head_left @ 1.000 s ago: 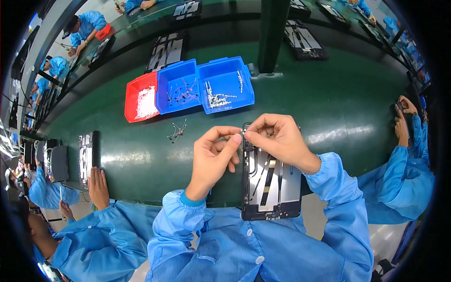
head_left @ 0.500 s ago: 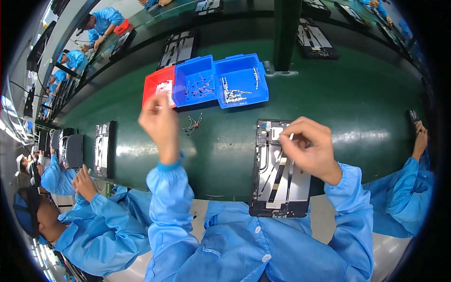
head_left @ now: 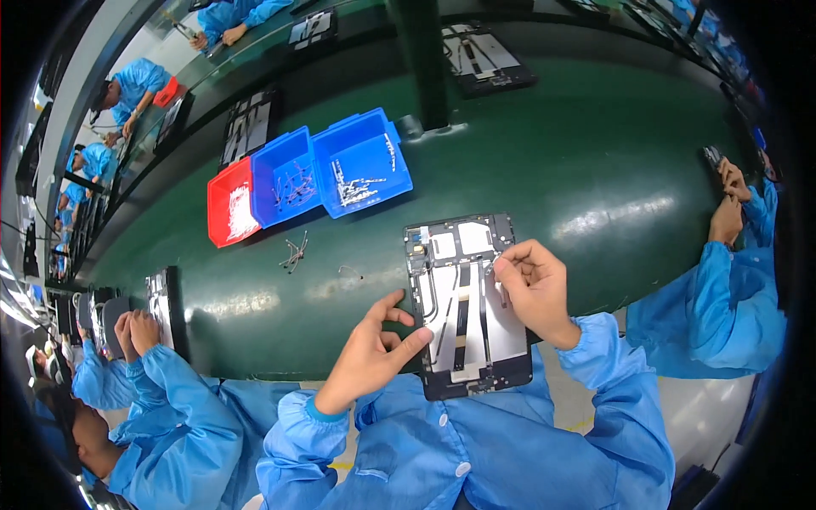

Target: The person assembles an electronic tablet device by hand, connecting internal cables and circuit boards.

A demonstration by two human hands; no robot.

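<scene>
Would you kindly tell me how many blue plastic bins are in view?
2: the middle blue plastic bin, beside the red plastic bin, and the right-hand blue plastic bin, adjoining it.

The left hand (head_left: 374,348) spreads its fingers at the left edge of an opened tablet (head_left: 507,336), thumb over the rim. The right hand (head_left: 540,289) brings thumb and forefinger together at its upper right (anything between them is too small to tell). Beyond, on the green table (head_left: 612,161), a red bin (head_left: 223,191) adjoins two blue bins (head_left: 365,149); a wire bundle (head_left: 295,253) and a single wire (head_left: 352,273) lie nearer.
</scene>
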